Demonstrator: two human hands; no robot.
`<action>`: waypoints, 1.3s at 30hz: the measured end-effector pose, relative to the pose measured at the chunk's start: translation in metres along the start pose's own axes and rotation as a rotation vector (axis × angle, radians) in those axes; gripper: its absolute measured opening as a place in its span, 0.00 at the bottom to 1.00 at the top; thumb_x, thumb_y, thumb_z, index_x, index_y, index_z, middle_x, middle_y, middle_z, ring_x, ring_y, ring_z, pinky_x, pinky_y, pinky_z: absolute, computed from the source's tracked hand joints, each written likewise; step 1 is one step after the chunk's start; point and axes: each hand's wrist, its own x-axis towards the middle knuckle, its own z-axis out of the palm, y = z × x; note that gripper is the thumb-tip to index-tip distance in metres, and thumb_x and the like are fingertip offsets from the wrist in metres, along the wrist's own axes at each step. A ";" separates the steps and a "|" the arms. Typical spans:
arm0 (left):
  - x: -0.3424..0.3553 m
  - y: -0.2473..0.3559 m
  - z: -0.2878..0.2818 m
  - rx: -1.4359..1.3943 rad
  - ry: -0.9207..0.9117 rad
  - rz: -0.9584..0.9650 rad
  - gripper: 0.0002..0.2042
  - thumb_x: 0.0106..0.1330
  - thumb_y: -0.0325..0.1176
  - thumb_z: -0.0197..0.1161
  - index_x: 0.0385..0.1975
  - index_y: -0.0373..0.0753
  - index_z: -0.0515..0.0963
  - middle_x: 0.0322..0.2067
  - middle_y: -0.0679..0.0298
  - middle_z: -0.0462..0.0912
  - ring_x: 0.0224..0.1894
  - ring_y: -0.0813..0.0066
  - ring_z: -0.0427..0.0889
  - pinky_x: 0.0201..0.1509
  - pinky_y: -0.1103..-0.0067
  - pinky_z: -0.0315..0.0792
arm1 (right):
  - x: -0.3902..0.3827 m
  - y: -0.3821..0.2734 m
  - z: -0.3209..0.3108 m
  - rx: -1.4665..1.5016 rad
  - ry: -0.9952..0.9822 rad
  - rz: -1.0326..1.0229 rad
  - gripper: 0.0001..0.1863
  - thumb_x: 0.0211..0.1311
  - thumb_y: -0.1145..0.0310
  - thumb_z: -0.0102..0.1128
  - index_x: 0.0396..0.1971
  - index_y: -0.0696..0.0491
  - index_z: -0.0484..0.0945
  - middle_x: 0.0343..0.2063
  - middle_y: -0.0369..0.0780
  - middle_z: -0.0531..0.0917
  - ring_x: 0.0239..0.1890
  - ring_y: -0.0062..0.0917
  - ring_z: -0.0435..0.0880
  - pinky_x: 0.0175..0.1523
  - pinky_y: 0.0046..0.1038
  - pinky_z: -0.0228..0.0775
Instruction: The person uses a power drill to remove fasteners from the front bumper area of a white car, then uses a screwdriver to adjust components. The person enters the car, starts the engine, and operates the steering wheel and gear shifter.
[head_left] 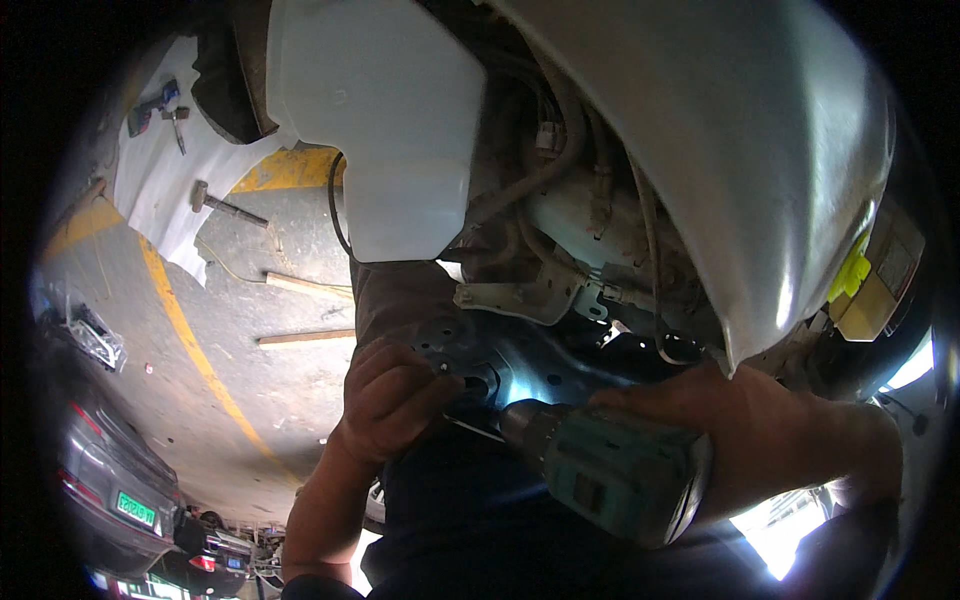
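Observation:
My right hand (745, 425) is wrapped round a teal cordless drill (615, 470), whose dark chuck (528, 425) points left toward a dark metal panel with holes (545, 365). A bluish-white light shines on the panel just ahead of the chuck. My left hand (395, 400) is closed, thumb and fingers curled together at the panel's left end. What it pinches, if anything, is hidden by the fingers. The drill's tip and the spot it meets are too dark to make out.
Above hang a white plastic tank (390, 130), hoses (540, 180) and a silver body panel (700, 120). On the floor at left lie a hammer (228, 207), wooden strips (305, 340) and a white sheet (165, 190) with tools. A dark car (115, 465) stands at lower left.

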 end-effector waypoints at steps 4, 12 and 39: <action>-0.001 -0.002 0.004 -0.009 0.023 0.029 0.11 0.50 0.26 0.72 0.35 0.42 0.84 0.26 0.68 0.75 0.29 0.72 0.79 0.28 0.76 0.73 | -0.001 0.004 0.003 -0.076 0.035 -0.025 0.43 0.55 0.53 0.79 0.67 0.50 0.66 0.50 0.48 0.85 0.52 0.41 0.87 0.60 0.44 0.81; 0.000 0.000 0.003 0.004 0.009 0.028 0.11 0.51 0.26 0.72 0.35 0.41 0.83 0.26 0.68 0.75 0.29 0.72 0.79 0.28 0.76 0.72 | 0.000 0.006 -0.001 -0.050 0.024 -0.079 0.45 0.53 0.54 0.80 0.68 0.50 0.66 0.52 0.48 0.84 0.54 0.41 0.87 0.62 0.44 0.80; 0.007 0.000 -0.004 -0.051 -0.054 0.037 0.13 0.47 0.29 0.71 0.34 0.38 0.84 0.25 0.66 0.74 0.28 0.69 0.78 0.29 0.74 0.73 | -0.005 0.013 0.003 -0.048 0.055 -0.020 0.37 0.56 0.56 0.74 0.66 0.47 0.70 0.52 0.49 0.85 0.56 0.41 0.85 0.62 0.42 0.78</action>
